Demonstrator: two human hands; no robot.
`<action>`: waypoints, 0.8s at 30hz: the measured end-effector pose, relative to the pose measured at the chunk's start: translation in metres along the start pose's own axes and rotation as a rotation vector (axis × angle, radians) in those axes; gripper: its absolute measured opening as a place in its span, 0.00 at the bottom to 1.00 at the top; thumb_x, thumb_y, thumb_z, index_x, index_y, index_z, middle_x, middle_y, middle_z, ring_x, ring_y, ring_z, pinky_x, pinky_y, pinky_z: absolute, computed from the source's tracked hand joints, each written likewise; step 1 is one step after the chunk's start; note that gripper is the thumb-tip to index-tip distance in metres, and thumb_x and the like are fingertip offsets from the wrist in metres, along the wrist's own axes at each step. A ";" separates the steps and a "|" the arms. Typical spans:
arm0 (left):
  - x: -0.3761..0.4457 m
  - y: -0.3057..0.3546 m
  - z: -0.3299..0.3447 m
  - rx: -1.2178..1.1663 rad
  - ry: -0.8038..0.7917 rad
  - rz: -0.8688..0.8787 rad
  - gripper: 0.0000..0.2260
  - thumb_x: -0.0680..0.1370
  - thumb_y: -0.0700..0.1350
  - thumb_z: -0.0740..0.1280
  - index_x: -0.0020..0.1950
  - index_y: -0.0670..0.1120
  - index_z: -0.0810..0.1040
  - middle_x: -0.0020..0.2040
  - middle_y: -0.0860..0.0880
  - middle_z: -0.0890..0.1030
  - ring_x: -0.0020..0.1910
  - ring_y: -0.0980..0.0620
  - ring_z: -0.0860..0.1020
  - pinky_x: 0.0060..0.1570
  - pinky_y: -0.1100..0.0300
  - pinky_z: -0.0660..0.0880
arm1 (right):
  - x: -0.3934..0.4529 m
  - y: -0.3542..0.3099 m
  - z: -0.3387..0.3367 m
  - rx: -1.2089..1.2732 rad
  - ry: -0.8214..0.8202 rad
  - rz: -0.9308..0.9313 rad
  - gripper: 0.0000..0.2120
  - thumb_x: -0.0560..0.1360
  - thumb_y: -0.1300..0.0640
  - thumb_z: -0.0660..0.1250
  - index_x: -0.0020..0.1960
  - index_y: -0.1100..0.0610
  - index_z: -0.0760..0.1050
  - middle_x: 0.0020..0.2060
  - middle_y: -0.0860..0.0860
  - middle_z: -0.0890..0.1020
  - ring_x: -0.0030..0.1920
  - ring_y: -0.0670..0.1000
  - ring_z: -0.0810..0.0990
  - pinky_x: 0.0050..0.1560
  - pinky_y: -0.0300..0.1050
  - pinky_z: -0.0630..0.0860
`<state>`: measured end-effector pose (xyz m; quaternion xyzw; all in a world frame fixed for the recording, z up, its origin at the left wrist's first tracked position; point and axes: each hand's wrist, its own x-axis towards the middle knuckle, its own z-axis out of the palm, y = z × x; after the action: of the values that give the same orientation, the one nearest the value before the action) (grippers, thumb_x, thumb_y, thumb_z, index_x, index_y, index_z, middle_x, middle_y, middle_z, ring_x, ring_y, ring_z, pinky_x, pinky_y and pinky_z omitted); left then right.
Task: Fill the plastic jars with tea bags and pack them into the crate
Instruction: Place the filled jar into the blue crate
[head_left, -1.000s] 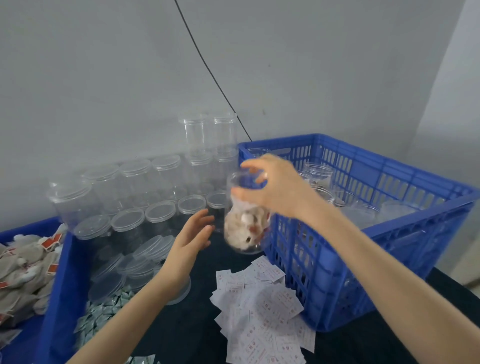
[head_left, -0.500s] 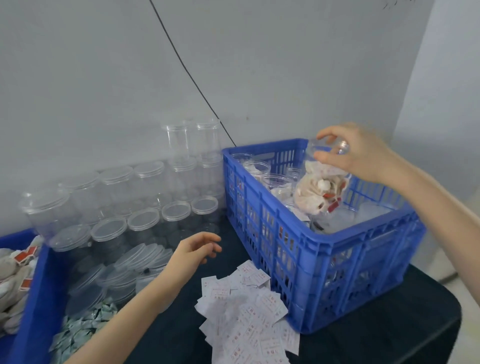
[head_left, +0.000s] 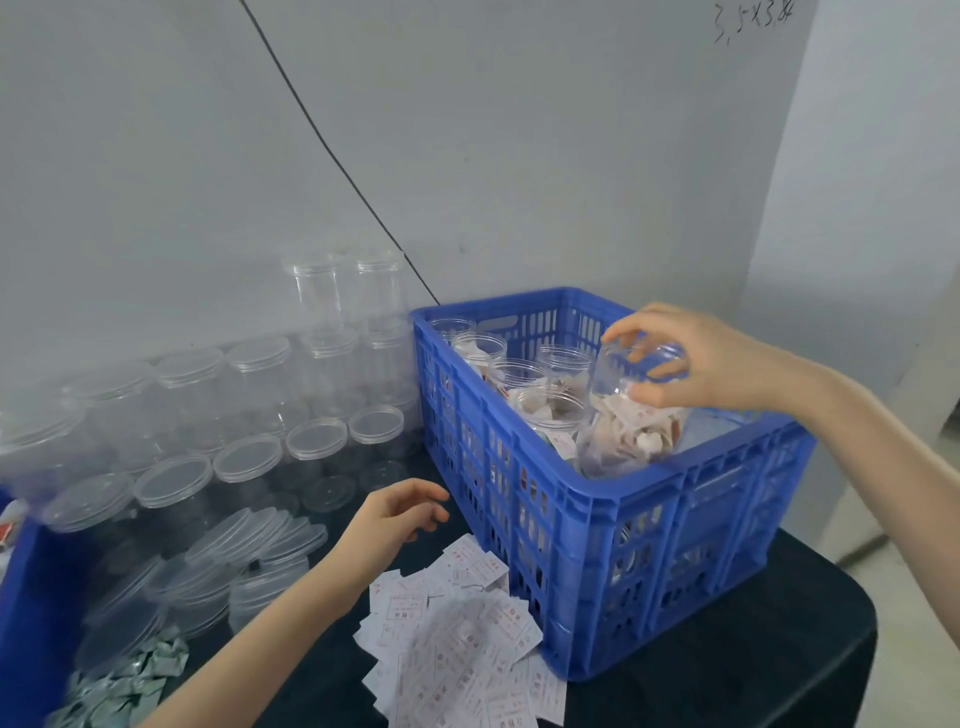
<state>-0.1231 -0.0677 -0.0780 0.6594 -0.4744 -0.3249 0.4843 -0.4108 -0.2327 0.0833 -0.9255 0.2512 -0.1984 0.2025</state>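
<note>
My right hand (head_left: 691, 358) grips the top of a clear plastic jar (head_left: 623, 421) filled with tea bags, which stands tilted inside the blue crate (head_left: 670, 525) near its front wall. Several other filled jars (head_left: 540, 384) stand in the crate behind it. My left hand (head_left: 389, 519) hovers over the dark table just left of the crate, fingers loosely curled, holding nothing. Empty lidded jars (head_left: 208, 400) are stacked against the wall on the left.
Loose lids (head_left: 249, 540) lie in a row in front of the empty jars. A heap of white paper slips (head_left: 457, 629) lies in front of the crate. Small green sachets (head_left: 119, 680) sit bottom left beside a blue bin (head_left: 21, 597). A black cable runs down the wall.
My right hand carried the filled jar from left of the crate over its rim and down inside. My left hand let go of the jar and drew back toward the table.
</note>
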 end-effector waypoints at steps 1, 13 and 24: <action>0.000 0.000 0.001 0.001 -0.003 -0.006 0.09 0.79 0.39 0.63 0.48 0.51 0.81 0.42 0.52 0.84 0.39 0.60 0.79 0.44 0.64 0.73 | 0.003 0.002 0.004 -0.036 -0.060 0.013 0.20 0.70 0.51 0.74 0.56 0.35 0.71 0.56 0.40 0.73 0.57 0.39 0.76 0.54 0.36 0.77; -0.001 -0.004 0.003 0.016 -0.010 -0.044 0.09 0.79 0.39 0.63 0.49 0.50 0.80 0.42 0.53 0.84 0.39 0.60 0.79 0.45 0.64 0.73 | 0.012 0.009 0.051 -0.193 -0.467 0.228 0.31 0.72 0.36 0.69 0.66 0.44 0.57 0.62 0.41 0.67 0.52 0.41 0.74 0.46 0.37 0.71; 0.001 -0.010 -0.015 0.022 0.010 -0.103 0.10 0.78 0.37 0.62 0.48 0.50 0.80 0.40 0.55 0.84 0.37 0.63 0.78 0.41 0.68 0.72 | 0.016 -0.001 0.041 -0.271 -0.457 0.274 0.37 0.60 0.22 0.60 0.63 0.41 0.68 0.62 0.40 0.74 0.61 0.43 0.72 0.64 0.47 0.71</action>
<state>-0.1068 -0.0625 -0.0828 0.6898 -0.4409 -0.3407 0.4623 -0.3784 -0.2295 0.0541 -0.9222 0.3459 0.0795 0.1535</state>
